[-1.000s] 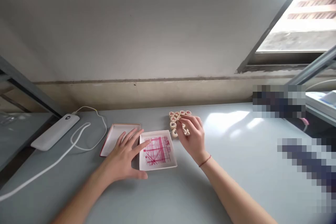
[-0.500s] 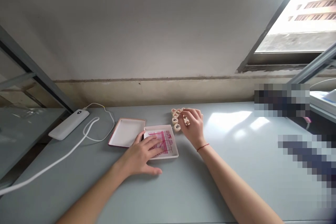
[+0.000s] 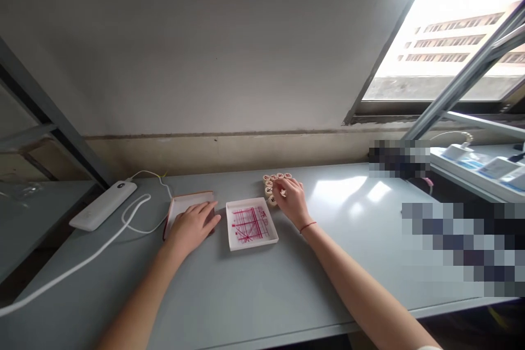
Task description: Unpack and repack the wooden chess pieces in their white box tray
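Several round, pale Chinese chess pieces [image 3: 280, 176] with characters on top stand grouped on the desk. My right hand [image 3: 290, 197] is at the group, fingers curled in a pinch around a piece, part of which shows between thumb and fingers. Its palm hides some of the other pieces. To the left lies a shallow white box tray [image 3: 251, 247] holding a sheet printed with red-pink lines. Farther left, my left hand [image 3: 192, 224] rests over an open box lid [image 3: 180, 203] with a white inside and reddish edge. Its fingers are stretched out and cover much of the lid.
A white power bank [image 3: 103, 205] with a white cable [image 3: 88, 257] lies at the left. A wall [image 3: 229, 150] backs the desk. Metal frame bars slant at both sides, and white power strips [image 3: 479, 169] sit at the right. Two patches there are pixelated.
My left hand has moved left from the tray onto the lid, and the tray's printed sheet is now uncovered. My right hand stays at the pieces. The view has turned slightly right.
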Demonstrator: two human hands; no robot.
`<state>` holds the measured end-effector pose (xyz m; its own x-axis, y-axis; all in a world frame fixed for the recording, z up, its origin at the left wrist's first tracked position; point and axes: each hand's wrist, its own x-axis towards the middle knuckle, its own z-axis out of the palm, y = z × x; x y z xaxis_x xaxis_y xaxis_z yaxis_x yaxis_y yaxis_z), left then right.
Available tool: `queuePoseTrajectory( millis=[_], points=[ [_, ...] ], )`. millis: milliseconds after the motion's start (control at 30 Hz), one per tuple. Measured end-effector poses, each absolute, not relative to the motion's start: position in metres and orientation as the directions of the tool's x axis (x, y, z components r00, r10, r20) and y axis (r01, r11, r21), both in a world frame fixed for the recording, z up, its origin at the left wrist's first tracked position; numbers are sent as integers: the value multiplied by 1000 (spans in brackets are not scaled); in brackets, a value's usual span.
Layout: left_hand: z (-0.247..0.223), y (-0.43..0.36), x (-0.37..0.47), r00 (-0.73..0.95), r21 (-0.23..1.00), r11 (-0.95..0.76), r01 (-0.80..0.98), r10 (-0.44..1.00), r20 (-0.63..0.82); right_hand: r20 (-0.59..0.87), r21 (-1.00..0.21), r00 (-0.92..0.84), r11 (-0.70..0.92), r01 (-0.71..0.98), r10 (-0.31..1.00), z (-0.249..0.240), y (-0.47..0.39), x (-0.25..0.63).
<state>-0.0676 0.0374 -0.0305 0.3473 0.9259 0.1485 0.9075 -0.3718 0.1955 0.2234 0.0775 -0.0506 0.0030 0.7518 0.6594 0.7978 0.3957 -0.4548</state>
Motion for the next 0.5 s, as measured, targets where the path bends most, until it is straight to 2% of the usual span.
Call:
queuePoseTrajectory(
  millis=[133,267,400,500],
  points=[
    [-20,31,-56,412,134,-465,875,861,299,643,-492,77,335,804,762,-50,80,231],
    [-13,13,-28,664,203,-730,653,680,309,601,-469,51,301,830,798,-50,88,233],
    [-20,-3,-7,766,160,-826,541,562,312,523,-338,-33,243,909,852,-43,103,223],
    [-27,-5,-3,779,110,-833,542,547,308,371,-190,-76,156,969,925,-32,115,209]
  ],
)
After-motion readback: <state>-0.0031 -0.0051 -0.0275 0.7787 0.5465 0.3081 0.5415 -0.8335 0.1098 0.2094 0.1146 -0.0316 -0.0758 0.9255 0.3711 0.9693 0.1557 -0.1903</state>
